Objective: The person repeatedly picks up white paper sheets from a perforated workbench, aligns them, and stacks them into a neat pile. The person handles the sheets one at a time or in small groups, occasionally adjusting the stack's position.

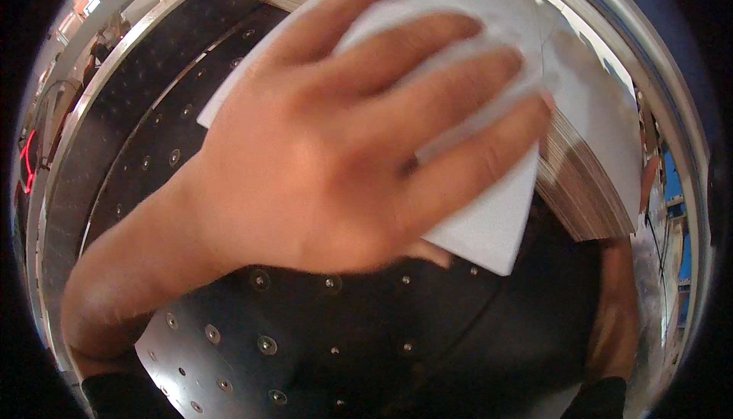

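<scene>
My left hand (336, 136) fills the middle, back upward. Its fingers are spread and stretched over a white sheet (481, 224), whose material I cannot make out. The thumb tip shows by the sheet's lower edge; the fingertips are blurred. Behind the sheet is a pale panel (588, 83) with a striped wood-grain band (584, 186) along its near side. My right forearm (615, 304) rises at the lower right and passes behind the band's end. Most of my right hand is hidden there, with only a sliver of skin beside the panel's right edge.
Below lies a dark tabletop (366, 312) dotted with several small round metal studs. A pale raised rail (80, 140) curves along its left side. A silvery metal tube (641, 52) bends round the upper right. Blue shelving parts (676, 213) stand at the far right.
</scene>
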Demonstrator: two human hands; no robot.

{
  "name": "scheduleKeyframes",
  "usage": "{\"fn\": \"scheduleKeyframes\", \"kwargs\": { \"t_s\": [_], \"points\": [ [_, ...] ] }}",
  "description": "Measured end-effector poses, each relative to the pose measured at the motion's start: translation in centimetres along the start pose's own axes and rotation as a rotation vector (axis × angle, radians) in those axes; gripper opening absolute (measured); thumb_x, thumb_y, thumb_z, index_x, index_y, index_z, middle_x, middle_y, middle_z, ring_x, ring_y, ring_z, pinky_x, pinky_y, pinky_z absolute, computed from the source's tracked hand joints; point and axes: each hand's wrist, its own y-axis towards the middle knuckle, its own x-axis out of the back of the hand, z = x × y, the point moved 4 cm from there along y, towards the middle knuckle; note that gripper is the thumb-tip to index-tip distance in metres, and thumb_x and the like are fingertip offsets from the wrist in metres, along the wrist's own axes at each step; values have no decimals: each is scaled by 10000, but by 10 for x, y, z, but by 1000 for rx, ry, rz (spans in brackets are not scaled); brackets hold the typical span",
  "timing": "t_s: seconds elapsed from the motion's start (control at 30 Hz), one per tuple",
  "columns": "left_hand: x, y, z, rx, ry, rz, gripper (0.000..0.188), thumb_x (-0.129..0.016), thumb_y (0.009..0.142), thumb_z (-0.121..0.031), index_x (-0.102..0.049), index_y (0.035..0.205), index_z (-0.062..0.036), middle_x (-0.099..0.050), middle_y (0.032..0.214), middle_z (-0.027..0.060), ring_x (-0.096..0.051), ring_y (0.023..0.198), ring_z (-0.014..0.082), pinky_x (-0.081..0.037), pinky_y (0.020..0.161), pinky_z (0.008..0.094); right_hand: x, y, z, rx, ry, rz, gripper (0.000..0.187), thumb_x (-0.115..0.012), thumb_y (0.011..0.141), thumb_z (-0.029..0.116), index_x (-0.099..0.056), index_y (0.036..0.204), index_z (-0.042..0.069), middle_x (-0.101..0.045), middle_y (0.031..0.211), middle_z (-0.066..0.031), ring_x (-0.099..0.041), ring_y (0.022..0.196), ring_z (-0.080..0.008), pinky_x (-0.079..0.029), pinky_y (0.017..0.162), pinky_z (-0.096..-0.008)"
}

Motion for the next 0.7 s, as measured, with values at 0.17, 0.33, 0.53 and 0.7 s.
{"fn": "scheduleKeyframes", "kwargs": {
  "t_s": [0.17,0.33,0.53,0.7],
  "points": [
    [-17,-3,8,50,-77,-49,463,-754,819,-291,-741,1205,-35,-730,1219,162,-727,1117,344,-584,929,491,-2,6,1,-46,83,129,813,-401,1046,690,-408,1574,72,-542,1492,-206,-583,1311,-325,-470,1121,-510],
    [-39,11,-37,27,-156,-213,394,-667,774,-249,-738,988,74,-713,1037,221,-726,1004,372,-586,842,436,-14,4,-4,-37,69,228,798,-389,1055,680,-397,1582,81,-542,1491,-193,-575,1310,-310,-445,1135,-485],
    [-53,62,-88,-45,-370,-291,381,-657,802,-293,-786,912,48,-744,974,262,-715,968,428,-529,766,445,-42,-9,-17,65,-1,-74,782,-370,1063,672,-373,1596,99,-528,1503,-169,-543,1336,-297,-405,1156,-471],
    [-70,93,-103,-86,-423,-106,267,-690,838,-309,-829,860,-82,-765,909,164,-693,897,339,-500,749,408,-60,-15,-19,110,-56,-171,769,-355,1070,665,-354,1608,115,-517,1512,-149,-515,1357,-286,-371,1174,-460]
  ]
}}
